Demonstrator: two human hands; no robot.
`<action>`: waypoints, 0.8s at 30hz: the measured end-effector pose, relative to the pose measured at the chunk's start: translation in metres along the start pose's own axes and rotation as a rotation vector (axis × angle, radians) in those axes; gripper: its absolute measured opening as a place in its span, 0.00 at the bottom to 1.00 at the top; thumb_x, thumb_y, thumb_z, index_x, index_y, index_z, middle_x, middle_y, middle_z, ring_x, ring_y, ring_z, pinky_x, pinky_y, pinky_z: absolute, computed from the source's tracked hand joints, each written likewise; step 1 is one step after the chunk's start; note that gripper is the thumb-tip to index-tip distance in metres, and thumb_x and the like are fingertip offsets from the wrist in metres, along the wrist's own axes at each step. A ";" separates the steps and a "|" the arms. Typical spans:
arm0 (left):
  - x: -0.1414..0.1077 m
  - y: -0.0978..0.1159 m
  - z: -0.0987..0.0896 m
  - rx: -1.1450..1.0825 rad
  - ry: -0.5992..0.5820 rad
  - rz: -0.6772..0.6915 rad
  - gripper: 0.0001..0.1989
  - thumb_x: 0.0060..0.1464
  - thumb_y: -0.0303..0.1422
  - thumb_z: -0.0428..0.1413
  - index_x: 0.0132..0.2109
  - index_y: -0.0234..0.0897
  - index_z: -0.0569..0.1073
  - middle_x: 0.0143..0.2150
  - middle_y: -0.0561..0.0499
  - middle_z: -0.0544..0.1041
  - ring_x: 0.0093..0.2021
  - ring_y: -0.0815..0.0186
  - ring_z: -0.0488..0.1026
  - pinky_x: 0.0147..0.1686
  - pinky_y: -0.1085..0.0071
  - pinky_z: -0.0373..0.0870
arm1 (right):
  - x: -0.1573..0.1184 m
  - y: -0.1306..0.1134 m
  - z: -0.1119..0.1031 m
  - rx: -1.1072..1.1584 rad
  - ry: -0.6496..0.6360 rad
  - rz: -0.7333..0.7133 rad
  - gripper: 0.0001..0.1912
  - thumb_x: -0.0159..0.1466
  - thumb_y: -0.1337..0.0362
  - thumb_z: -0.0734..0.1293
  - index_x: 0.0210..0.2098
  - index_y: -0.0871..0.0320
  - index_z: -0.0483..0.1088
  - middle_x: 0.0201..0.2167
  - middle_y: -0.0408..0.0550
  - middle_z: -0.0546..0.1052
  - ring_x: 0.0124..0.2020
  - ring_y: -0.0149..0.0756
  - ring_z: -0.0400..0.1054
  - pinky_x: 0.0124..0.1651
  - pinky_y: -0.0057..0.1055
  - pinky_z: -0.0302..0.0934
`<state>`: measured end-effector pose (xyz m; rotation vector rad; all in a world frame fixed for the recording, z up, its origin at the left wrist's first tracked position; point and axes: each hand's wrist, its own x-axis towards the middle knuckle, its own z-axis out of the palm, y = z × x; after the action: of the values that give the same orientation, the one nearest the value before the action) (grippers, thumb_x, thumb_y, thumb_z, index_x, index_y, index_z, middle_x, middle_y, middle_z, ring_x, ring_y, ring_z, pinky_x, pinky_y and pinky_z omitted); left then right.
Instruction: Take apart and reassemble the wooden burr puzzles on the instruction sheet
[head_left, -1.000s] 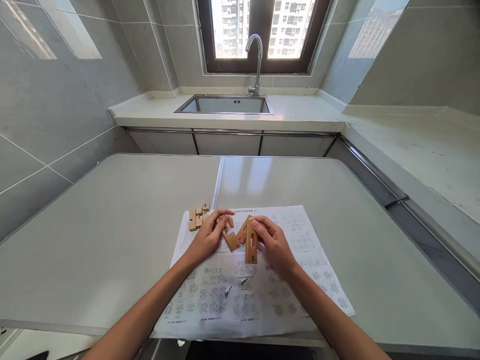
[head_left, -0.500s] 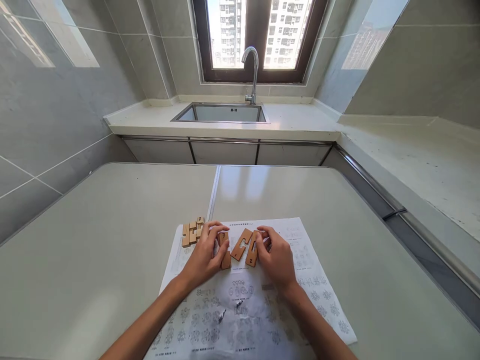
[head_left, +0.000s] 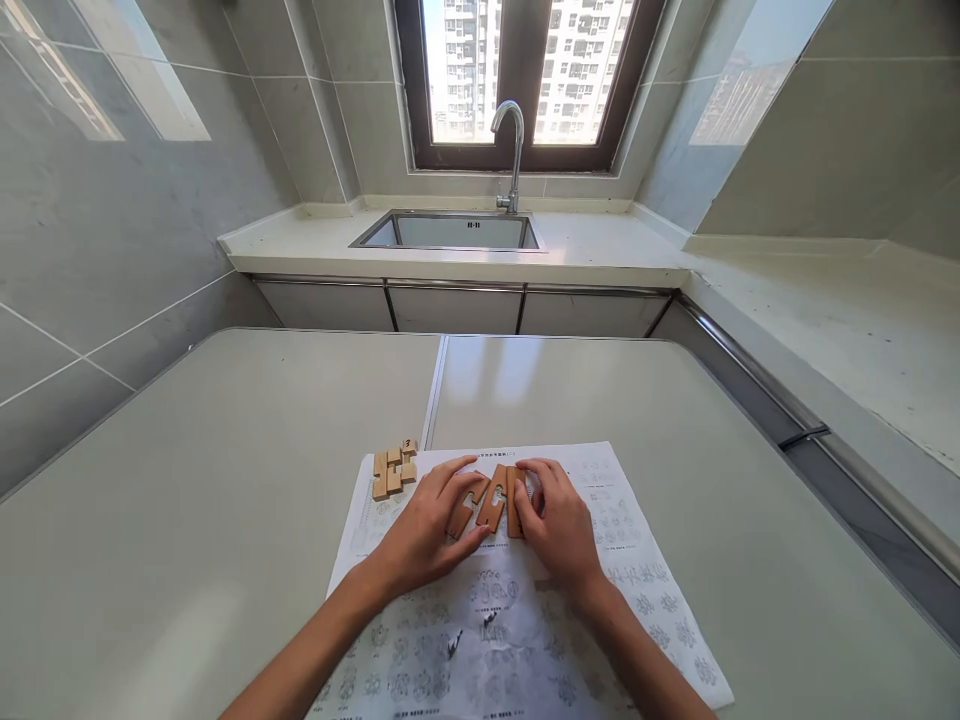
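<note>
Both hands are down at the wooden pieces, right on the printed sheet [head_left: 525, 590]! The left hand [head_left: 427, 520] arches half open over the left brown piece [head_left: 459, 520], its thumb spread apart from its fingers; whether it actually pinches the wood, the view can't tell. Across from it, the right hand [head_left: 559, 525] is in a loose curl, thumb and fingertips at the right brown piece [head_left: 514, 503], partly covering it; a firm grip or a mere touch, that can't be told either. And between the two, the middle brown piece [head_left: 492, 500] lies at a slant, its cut-out slot showing, the left thumb tip just beside its near end. Over on the sheet's far left corner, a cluster of paler wooden blocks [head_left: 390, 474] sits interlocked. All of it rests on the pale table [head_left: 225, 480], with a sink [head_left: 450, 233] beyond.
</note>
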<state>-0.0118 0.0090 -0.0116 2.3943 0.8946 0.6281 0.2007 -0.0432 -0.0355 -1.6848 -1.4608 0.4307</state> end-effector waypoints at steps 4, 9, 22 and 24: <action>-0.001 -0.001 0.001 0.036 -0.047 0.072 0.32 0.60 0.38 0.64 0.68 0.45 0.62 0.74 0.38 0.62 0.74 0.46 0.59 0.70 0.44 0.63 | 0.000 -0.001 0.000 -0.006 -0.020 -0.011 0.13 0.72 0.61 0.61 0.52 0.54 0.72 0.50 0.51 0.78 0.29 0.36 0.71 0.38 0.36 0.68; 0.000 0.003 0.001 0.081 -0.066 0.125 0.34 0.61 0.34 0.63 0.70 0.45 0.60 0.74 0.42 0.63 0.75 0.50 0.58 0.71 0.46 0.63 | -0.002 -0.006 0.000 0.034 -0.087 -0.109 0.13 0.71 0.60 0.64 0.53 0.53 0.72 0.48 0.51 0.80 0.36 0.39 0.75 0.42 0.36 0.70; -0.001 0.002 -0.002 0.072 -0.098 0.112 0.40 0.58 0.39 0.66 0.72 0.44 0.57 0.72 0.40 0.66 0.73 0.49 0.61 0.70 0.46 0.64 | -0.007 -0.008 0.008 0.019 -0.085 -0.106 0.13 0.71 0.64 0.62 0.53 0.53 0.71 0.54 0.53 0.77 0.48 0.45 0.77 0.49 0.41 0.72; -0.001 0.002 -0.003 0.067 -0.099 0.122 0.42 0.56 0.43 0.68 0.71 0.44 0.57 0.70 0.38 0.67 0.71 0.48 0.63 0.70 0.46 0.64 | -0.007 -0.008 0.008 0.026 -0.091 -0.113 0.13 0.72 0.63 0.61 0.53 0.53 0.71 0.55 0.54 0.76 0.48 0.45 0.76 0.50 0.41 0.72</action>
<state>-0.0127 0.0080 -0.0085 2.5311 0.7443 0.5269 0.1880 -0.0474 -0.0362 -1.5717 -1.6009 0.4677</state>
